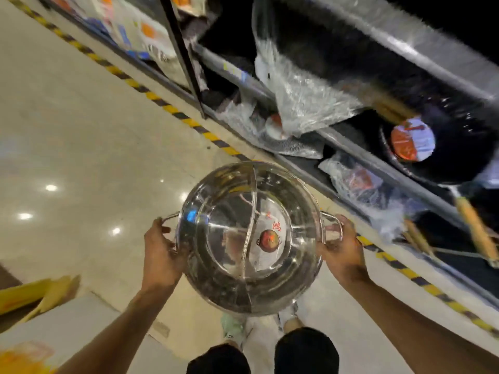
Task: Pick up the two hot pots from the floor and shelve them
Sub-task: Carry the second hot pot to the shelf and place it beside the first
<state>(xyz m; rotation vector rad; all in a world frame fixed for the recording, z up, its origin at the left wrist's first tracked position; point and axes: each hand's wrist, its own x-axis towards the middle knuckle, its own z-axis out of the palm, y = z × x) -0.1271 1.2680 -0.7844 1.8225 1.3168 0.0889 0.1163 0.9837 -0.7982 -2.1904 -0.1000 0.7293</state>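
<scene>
Both hands, left hand and right hand, grip the side handles of a divided steel hot pot, held above the floor. It is not yet on the shelf; whether a second pot sits nested beneath is unclear.

A single wide-angle view looks steeply down from the person's head, tilted, close over both forearms. It takes in the glossy beige tiled floor on the left and the dark metal store shelving running diagonally across the right.
</scene>
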